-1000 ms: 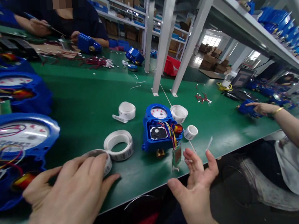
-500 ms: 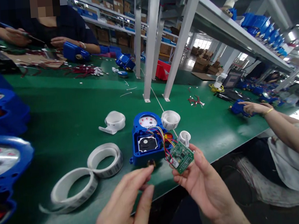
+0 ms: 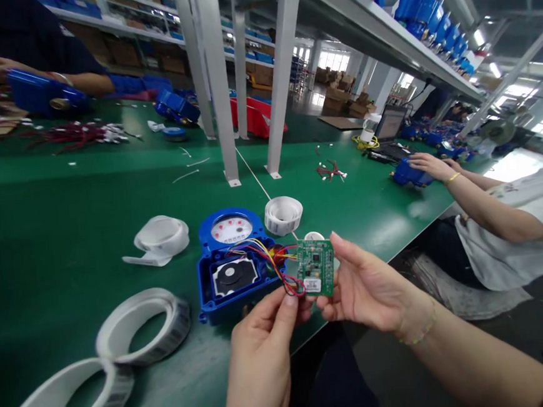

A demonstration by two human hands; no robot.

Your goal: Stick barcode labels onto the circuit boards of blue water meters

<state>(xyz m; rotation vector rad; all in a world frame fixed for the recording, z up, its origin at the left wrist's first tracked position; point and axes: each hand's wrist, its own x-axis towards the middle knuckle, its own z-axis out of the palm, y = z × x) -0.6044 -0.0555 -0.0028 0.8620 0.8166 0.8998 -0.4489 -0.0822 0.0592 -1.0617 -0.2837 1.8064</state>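
My right hand (image 3: 360, 284) grips a green circuit board (image 3: 316, 266) by its right and lower edges, its chip side facing me. A white label sits near the board's bottom. My left hand (image 3: 268, 342) pinches the looped red and black wires (image 3: 293, 283) at the board's lower left. Coloured wires (image 3: 263, 249) run from the board into a blue meter housing (image 3: 235, 303) just beyond my hands. The housing lies open, with a black round-faced part (image 3: 234, 275) inside and a white dial (image 3: 231, 230) behind it.
Rolls of white labels (image 3: 144, 323) lie left of the housing, and another label roll (image 3: 284, 215) is behind it. Metal posts (image 3: 224, 107) rise from the green table (image 3: 147, 175). Co-workers sit across and at right, with hands (image 3: 431, 167) on a blue housing. Loose wires (image 3: 331, 172) lie farther back.
My left hand has moved right and closed on the red and black wires. The board has turned more upright in my right hand. The view has shifted to the right.
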